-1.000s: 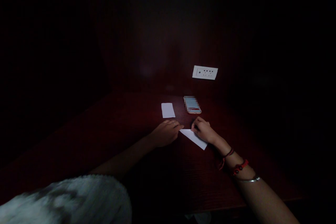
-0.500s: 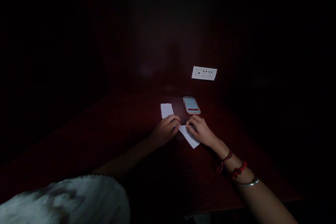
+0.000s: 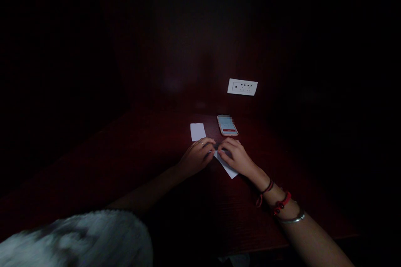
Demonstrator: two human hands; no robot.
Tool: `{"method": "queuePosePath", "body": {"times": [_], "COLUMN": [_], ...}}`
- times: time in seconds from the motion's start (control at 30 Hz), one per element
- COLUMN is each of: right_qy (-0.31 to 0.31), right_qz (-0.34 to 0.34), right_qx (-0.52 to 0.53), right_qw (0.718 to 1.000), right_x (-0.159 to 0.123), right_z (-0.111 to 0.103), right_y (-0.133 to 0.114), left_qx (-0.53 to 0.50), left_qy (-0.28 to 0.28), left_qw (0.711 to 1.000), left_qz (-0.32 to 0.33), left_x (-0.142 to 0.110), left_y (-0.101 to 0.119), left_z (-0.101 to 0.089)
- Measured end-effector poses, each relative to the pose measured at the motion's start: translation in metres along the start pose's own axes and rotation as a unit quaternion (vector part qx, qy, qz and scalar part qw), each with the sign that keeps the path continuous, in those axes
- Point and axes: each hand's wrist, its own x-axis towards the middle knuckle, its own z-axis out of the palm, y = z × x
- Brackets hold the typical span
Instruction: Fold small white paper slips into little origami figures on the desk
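A piece of white paper [image 3: 228, 167] is pinched between my two hands just above the dark red table, its lower corner pointing toward me. My left hand [image 3: 198, 157], with a ring on one finger, grips the paper's left end between thumb and fingertips. Close beside it, my right hand [image 3: 235, 156] pinches the upper edge and covers much of the sheet. Beyond my left hand lies a second small white paper [image 3: 198, 132], flat on the table.
A phone [image 3: 228, 126] with a lit screen lies just past my right hand. On the dark wall behind is a white socket panel [image 3: 242, 87]. The reddish table [image 3: 150, 133] fades into shadow at both sides.
My right hand has slid slightly left along the paper's upper edge, closer to my left hand. The left hand is almost unmoved, and the view has shifted a little.
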Motion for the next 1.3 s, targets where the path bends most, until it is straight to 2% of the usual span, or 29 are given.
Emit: {"method": "queuePosePath", "body": {"times": [0.33,0.53,0.8,0.93,1.1,1.3], "right_qy": [-0.006,-0.013,0.015,0.028,-0.008,-0.026], "right_qz": [-0.017,0.0,0.028,0.016,-0.023,-0.026], "right_qx": [-0.03,-0.059,-0.077,-0.064,-0.066,-0.083], "right_qw": [0.999,0.998,0.997,0.997,0.997,0.996], "right_x": [-0.002,-0.005,-0.008,-0.008,-0.003,-0.001], "right_z": [-0.005,-0.01,-0.014,-0.014,-0.01,-0.005], "right_y": [0.007,0.018,0.03,0.025,0.011,0.007], "left_qx": [0.016,0.035,0.031,0.029,0.025,0.028], "left_qy": [0.001,0.013,0.035,0.037,0.007,0.0], "left_qw": [1.0,0.999,0.999,0.999,1.0,0.999], "left_qz": [0.025,0.013,-0.004,-0.007,0.016,0.02], "left_x": [-0.001,-0.003,-0.006,-0.006,-0.003,-0.002], "left_y": [0.001,-0.004,-0.009,-0.009,-0.003,-0.003], "left_z": [-0.007,-0.007,-0.008,-0.007,-0.007,-0.007]}}
